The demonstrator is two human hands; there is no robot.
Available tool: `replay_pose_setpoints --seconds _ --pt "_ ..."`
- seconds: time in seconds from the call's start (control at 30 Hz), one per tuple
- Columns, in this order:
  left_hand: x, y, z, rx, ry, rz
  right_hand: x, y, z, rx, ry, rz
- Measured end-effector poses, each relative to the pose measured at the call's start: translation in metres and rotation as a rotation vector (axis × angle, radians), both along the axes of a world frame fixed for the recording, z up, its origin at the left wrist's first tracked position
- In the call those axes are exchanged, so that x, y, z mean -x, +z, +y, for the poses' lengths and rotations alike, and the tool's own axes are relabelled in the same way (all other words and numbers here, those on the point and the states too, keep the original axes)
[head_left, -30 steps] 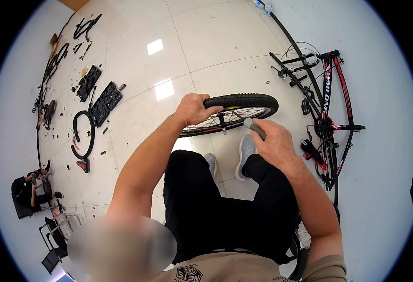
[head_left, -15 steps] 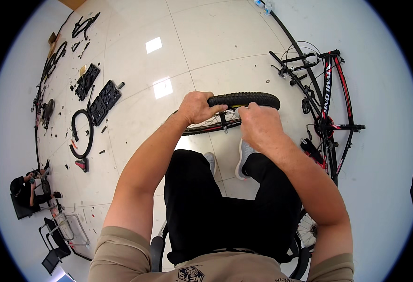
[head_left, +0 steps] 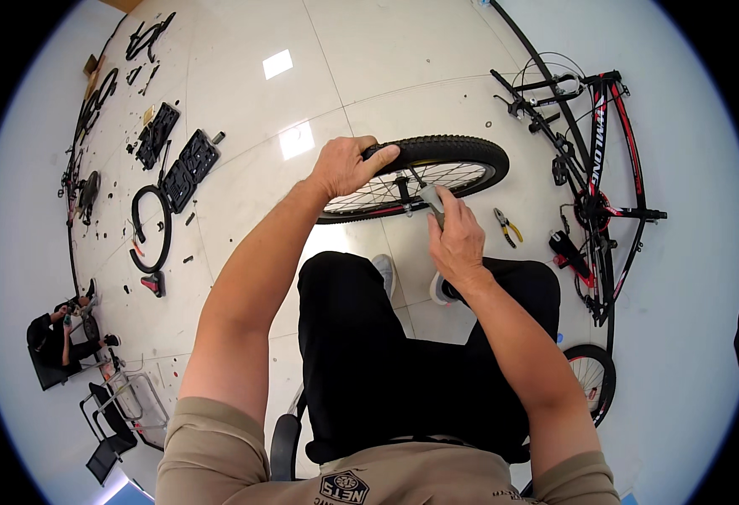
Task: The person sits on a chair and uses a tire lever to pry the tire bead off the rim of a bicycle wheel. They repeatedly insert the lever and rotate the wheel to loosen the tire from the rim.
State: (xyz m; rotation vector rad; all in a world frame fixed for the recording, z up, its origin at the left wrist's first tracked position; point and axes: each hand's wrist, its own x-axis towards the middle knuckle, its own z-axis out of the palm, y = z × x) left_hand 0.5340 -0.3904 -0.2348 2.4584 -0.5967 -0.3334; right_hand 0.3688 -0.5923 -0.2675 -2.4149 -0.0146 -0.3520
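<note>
A bicycle wheel with a knobby black tyre point(head_left: 489, 156) is held tilted in front of my knees, its spokes and hub facing up toward me. My left hand point(head_left: 344, 167) is closed around the tyre at the wheel's far left part, thumb over the sidewall. In my right hand point(head_left: 458, 240) is a screwdriver point(head_left: 431, 200) with a pale grey handle. Its thin shaft points up and left, over the spokes toward the far rim. Whether the tip touches the rim or tyre I cannot tell.
Pliers point(head_left: 508, 227) with yellow-and-black handles lie on the floor right of the wheel. A black and red bicycle frame point(head_left: 596, 168) leans at the right wall. Open black tool cases point(head_left: 191, 168) and a loose tyre point(head_left: 166, 240) lie leftward. A person point(head_left: 54, 341) sits at far left.
My right hand has drawn back from the tyre toward me, and the screwdriver shows more. The wheel has tipped so more of its spokes show. The pliers have come into view.
</note>
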Motion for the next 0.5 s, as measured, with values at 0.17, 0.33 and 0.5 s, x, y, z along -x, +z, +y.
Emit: replay_pose_setpoints --seconds 0.17,0.33,0.5 --pt "-0.001 0.005 -0.013 -0.049 0.036 -0.005 -0.007 -0.049 0.013 -0.224 -0.091 0.141" --pt "0.0 0.008 -0.011 -0.122 0.059 0.04 -0.022 -0.079 0.022 -0.382 -0.114 0.103" --pt "0.004 0.014 -0.017 -0.186 0.052 0.049 -0.048 -0.097 0.022 -0.504 -0.085 0.24"
